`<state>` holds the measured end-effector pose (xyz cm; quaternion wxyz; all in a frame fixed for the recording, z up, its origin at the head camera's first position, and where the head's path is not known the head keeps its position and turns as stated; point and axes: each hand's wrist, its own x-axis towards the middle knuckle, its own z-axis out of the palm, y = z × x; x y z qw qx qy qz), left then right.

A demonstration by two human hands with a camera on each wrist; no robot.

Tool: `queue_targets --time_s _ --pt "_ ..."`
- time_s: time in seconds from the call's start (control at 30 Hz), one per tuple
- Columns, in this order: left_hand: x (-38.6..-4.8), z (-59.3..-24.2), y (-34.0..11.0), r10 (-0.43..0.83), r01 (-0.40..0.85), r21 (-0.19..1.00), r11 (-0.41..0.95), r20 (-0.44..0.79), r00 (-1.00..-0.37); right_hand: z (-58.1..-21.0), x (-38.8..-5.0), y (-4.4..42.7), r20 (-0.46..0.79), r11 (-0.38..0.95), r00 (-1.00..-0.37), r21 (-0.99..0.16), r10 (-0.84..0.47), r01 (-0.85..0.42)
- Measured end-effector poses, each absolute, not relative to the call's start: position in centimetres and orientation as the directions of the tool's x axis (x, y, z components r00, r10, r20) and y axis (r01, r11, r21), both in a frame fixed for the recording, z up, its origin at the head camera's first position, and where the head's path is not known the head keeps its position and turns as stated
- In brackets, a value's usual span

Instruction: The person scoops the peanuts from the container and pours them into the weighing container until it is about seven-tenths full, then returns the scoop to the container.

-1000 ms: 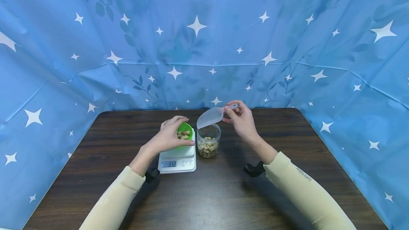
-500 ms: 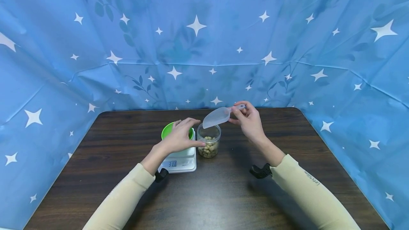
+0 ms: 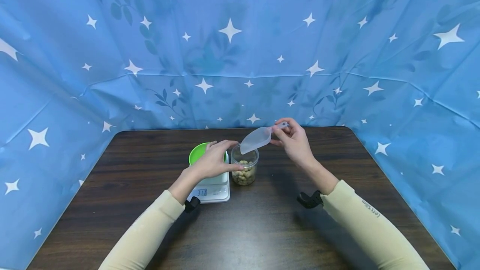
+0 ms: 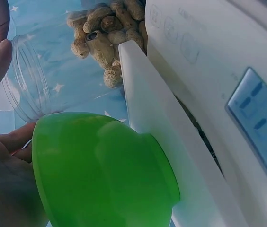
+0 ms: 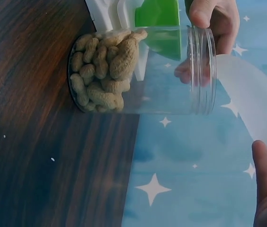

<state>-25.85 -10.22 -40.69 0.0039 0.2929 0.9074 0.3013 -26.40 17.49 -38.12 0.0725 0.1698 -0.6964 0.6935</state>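
Note:
My left hand [image 3: 211, 162] grips the clear jar [image 3: 244, 176] near its rim, thumb on the near side and fingers on the far side. Peanuts [image 5: 102, 71] fill the lower part of the upright jar. The handle of a translucent white scoop [image 3: 256, 140] is pinched in my right hand [image 3: 296, 143]; its bowl tilts down over the jar's mouth and looks empty. Left of the jar, a green bowl [image 3: 196, 154] rests on a white scale [image 3: 215, 195], partly hidden behind my left hand. The scale's display [image 3: 201, 192] is lit.
The dark wooden table [image 3: 240, 232] holds the scale and jar near its middle. Behind it hangs a blue curtain [image 3: 240, 53] with white stars. A few tiny white specks [image 5: 52, 159] lie on the tabletop in the right wrist view.
My left hand has moved right, from the green bowl to the jar's rim. The scoop has shifted right and slightly down with my right hand. The display reading has dropped slightly.

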Motion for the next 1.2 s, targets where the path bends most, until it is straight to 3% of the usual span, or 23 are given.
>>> queue_targets --time_s 0.63,0.9,1.2 --pt "-25.9 -40.8 -10.2 0.532 0.505 0.61 0.61 0.157 -0.832 -36.8 -26.8 16.5 0.289 0.241 -0.888 -0.89 -0.357 -0.387" --pt "-25.9 -40.8 -10.2 0.525 0.495 0.618 0.611 0.152 -0.837 -36.2 -26.9 15.9 0.308 0.404 -0.854 -0.779 -0.419 -0.479" --pt "-25.9 -40.9 -10.2 0.525 0.484 0.621 0.617 0.134 -0.841 -35.6 -26.9 15.0 0.354 0.473 -0.741 -0.596 -0.571 -0.649"
